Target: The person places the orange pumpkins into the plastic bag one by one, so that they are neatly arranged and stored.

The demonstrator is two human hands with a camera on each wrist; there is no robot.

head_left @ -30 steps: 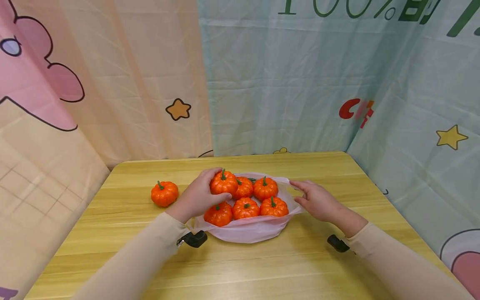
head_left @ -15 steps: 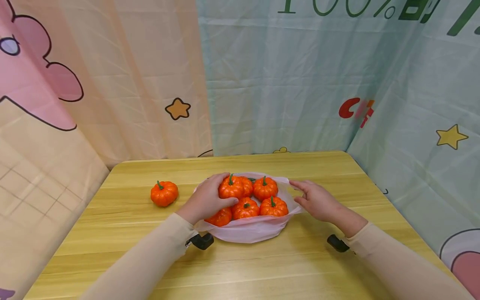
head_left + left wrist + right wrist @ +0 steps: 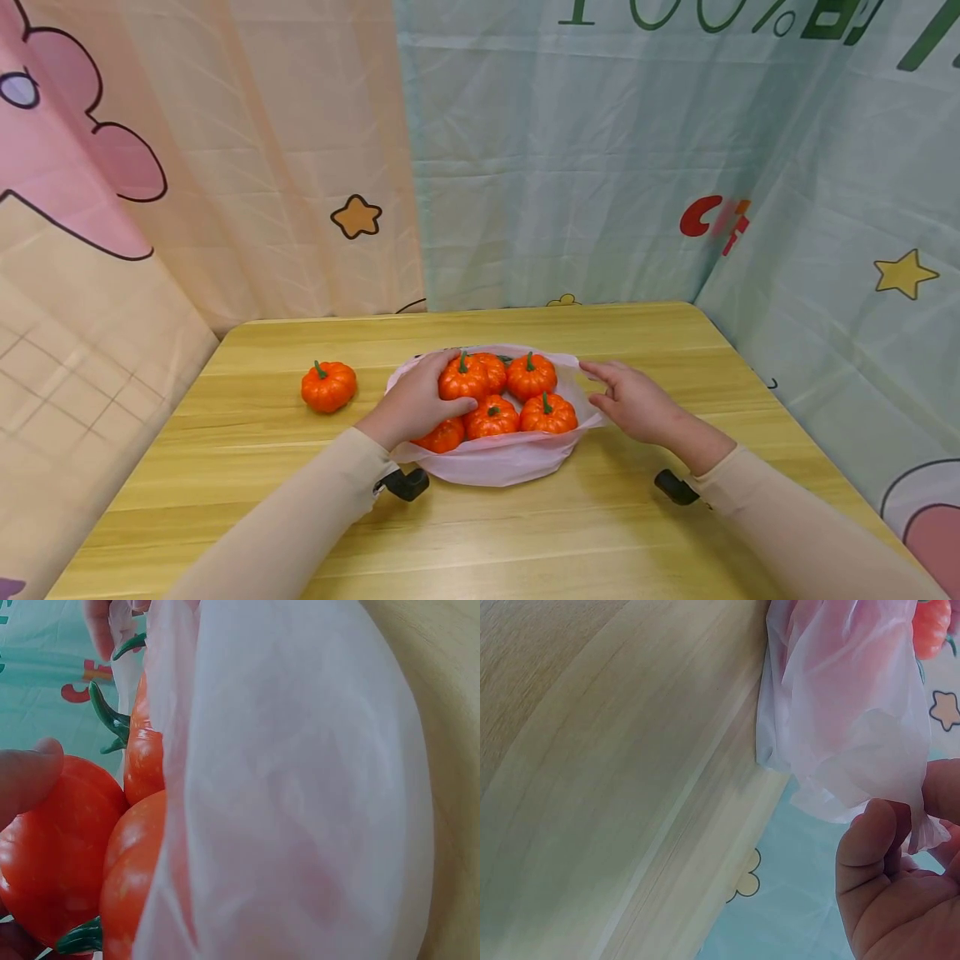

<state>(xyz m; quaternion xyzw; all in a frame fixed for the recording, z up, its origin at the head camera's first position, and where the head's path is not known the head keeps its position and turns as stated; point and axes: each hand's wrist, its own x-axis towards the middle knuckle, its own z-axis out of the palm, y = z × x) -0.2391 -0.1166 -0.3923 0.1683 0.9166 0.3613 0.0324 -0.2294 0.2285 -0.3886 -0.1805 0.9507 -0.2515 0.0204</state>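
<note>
A white, translucent plastic bag lies spread on the table with its mouth facing up and several small orange pumpkins inside. At the bag's left side, my left hand grips one pumpkin with its green stem up; in the left wrist view the thumb presses on that pumpkin. It sits against its neighbours and partly covers one behind. My right hand pinches the bag's right rim, where the plastic gathers between the fingers in the right wrist view.
One more pumpkin stands alone on the wooden table, left of the bag. Printed curtains hang behind the table and along both sides. Each wrist wears a black device.
My left hand has moved to the right and slightly down with its pumpkin, in among the others in the bag. My right hand stays at the bag's rim.
</note>
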